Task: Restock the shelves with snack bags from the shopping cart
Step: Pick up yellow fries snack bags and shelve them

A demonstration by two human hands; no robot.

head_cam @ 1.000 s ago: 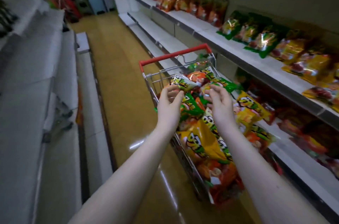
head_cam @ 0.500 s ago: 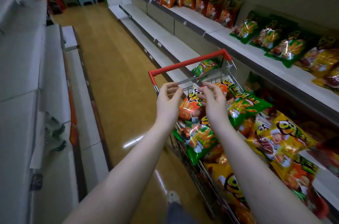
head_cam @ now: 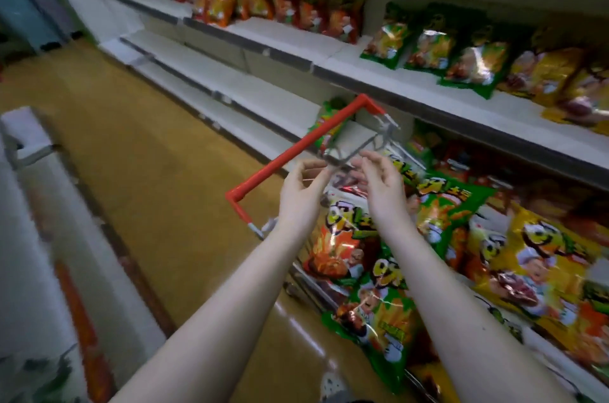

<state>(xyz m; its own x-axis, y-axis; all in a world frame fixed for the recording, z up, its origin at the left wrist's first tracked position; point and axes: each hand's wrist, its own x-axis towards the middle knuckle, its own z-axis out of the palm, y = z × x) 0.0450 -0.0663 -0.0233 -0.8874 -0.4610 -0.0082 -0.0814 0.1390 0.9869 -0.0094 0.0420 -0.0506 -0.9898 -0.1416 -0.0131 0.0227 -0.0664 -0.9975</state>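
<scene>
Left hand (head_cam: 301,195) and right hand (head_cam: 384,186) close together at cart (head_cam: 296,149) wire flap; grip unclear, blurred. Snack bags (head_cam: 349,247) heaped in cart. Suggest: pinch one bag's top, lift clear, onto right shelf (head_cam: 329,46).

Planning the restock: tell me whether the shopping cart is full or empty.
Full: snack bags are piled up and spill over the side of the shopping cart.

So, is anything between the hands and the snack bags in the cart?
No. The snack bags lie uncovered just under the left hand and right hand; only the cart's wire flap sits at the fingertips.
</scene>
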